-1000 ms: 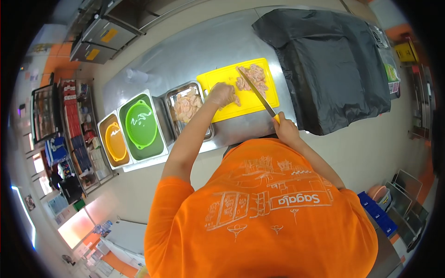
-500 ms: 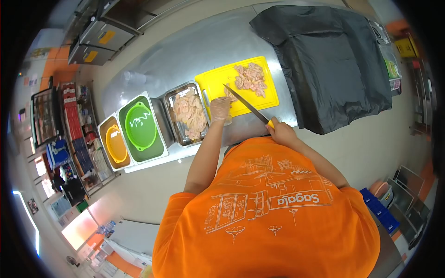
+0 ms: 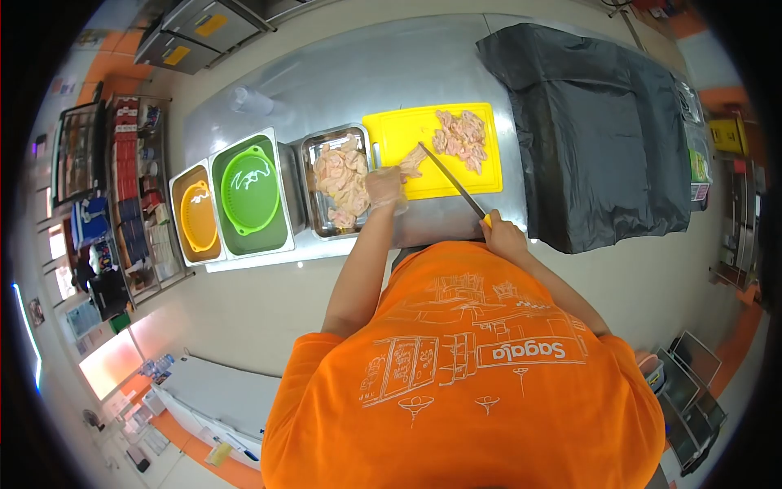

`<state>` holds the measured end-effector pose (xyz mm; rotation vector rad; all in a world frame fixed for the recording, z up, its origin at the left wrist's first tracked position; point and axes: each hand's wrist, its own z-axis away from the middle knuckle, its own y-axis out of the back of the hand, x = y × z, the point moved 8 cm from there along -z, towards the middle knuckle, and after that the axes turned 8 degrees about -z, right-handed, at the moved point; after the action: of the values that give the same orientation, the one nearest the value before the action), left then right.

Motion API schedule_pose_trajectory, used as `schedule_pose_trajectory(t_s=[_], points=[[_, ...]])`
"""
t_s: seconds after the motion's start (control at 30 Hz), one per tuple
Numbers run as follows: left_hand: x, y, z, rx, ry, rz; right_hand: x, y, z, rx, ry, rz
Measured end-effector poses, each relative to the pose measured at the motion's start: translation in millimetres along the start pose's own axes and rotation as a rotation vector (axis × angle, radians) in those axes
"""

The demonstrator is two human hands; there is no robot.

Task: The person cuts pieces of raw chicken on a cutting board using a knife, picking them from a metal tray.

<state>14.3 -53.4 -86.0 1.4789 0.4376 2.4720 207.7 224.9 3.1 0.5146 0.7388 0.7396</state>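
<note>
My left hand (image 3: 384, 187), in a clear plastic glove, is closed on the near end of a meat piece (image 3: 413, 161) at the left edge of the yellow cutting board (image 3: 395, 130). My right hand (image 3: 504, 236) grips the yellow handle of a long knife (image 3: 453, 181). The blade slants up and left over the board, its tip beside the meat piece. A pile of cut meat (image 3: 460, 140) lies on the board's right part. Left of my left hand, a steel tray (image 3: 307, 156) holds larger pale meat pieces (image 3: 340, 181).
Left of the tray, a green basket (image 3: 250, 191) and an orange basket (image 3: 198, 216) sit in steel containers. Black plastic sheeting (image 3: 603, 151) covers something at the right of the steel table (image 3: 342, 73). A transparent cup (image 3: 251, 100) lies near the far left.
My left hand has moved from over the board to its left edge, and a meat piece now stretches from it toward the knife. The knife tip has shifted; the view has turned slightly.
</note>
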Motion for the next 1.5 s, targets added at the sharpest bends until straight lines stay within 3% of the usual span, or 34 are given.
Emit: schedule_pose_trajectory(t_s=[0.07, 0.13, 0.2, 0.37, 0.47, 0.57, 0.63, 0.7, 0.77, 0.87, 0.97, 1.07, 1.1, 1.2, 1.3, 1.4, 1.5], points=[[13.4, 3.1, 4.8, -0.005, -0.067, 0.1, -1.2, 1.1, 0.0, 0.008, 0.007, -0.005], [20.7, 5.5, -0.9, -0.009, -0.389, -0.183, -0.9, 0.3, -0.5, 0.015, 0.011, -0.018], [16.2, 0.4, -5.8, -0.023, -0.474, -0.173, -0.8, 0.5, -1.0, 0.022, 0.016, -0.035], [2.3, -18.6, -17.6, -0.116, -0.053, 0.545, -1.6, 2.1, 1.0, 0.025, 0.005, -0.07], [-0.6, -22.6, -22.0, -0.09, 0.127, 0.635, -3.6, 5.7, 4.8, 0.022, 0.003, -0.072], [-10.5, -20.4, -28.1, -0.136, 0.176, 0.333, 2.8, 4.9, 5.2, 0.028, -0.013, -0.049], [-19.6, -19.9, -39.5, -0.269, 0.005, -0.223, 8.3, 7.5, 7.1, 0.049, -0.017, -0.039], [-31.4, -18.3, -39.8, -0.275, -0.021, -0.398, 13.6, 7.5, 9.8, 0.085, 0.01, -0.042], [-47.1, -8.7, -25.7, -0.161, 0.095, -0.182, 16.1, 6.2, 10.4, 0.137, 0.072, -0.05], [62.4, 15.1, 25.5, -0.054, -0.267, -0.978, 5.0, 17.0, 17.8, 0.091, 0.049, -0.063], [98.7, 11.8, 34.4, 0.157, -0.677, -0.776, -2.0, 21.5, 18.4, 0.126, 0.079, -0.077], [122.4, -12.3, 28.9, -0.072, -0.866, -0.85, -2.9, 17.9, 12.2, 0.145, 0.113, -0.075], [127.7, -15.3, 31.1, -0.046, -0.974, -0.886, -5.1, 19.6, 12.7, 0.144, 0.112, -0.069], [124.3, -25.4, 22.5, -0.104, -0.947, -1.222, -10.0, 24.3, 15.5, 0.145, 0.107, -0.05], [133.5, -20.5, 39.4, -0.028, -0.934, -1.31, -6.9, 21.2, 15.1, 0.145, 0.105, -0.041], [109.4, -20.8, 55.9, 0.023, -1.074, -1.345, 0.4, 17.2, 13.9, 0.137, 0.101, -0.054], [101.5, -18.7, 56.8, 0.057, -1.051, -1.206, 2.8, 15.8, 13.3, 0.129, 0.101, -0.069]])
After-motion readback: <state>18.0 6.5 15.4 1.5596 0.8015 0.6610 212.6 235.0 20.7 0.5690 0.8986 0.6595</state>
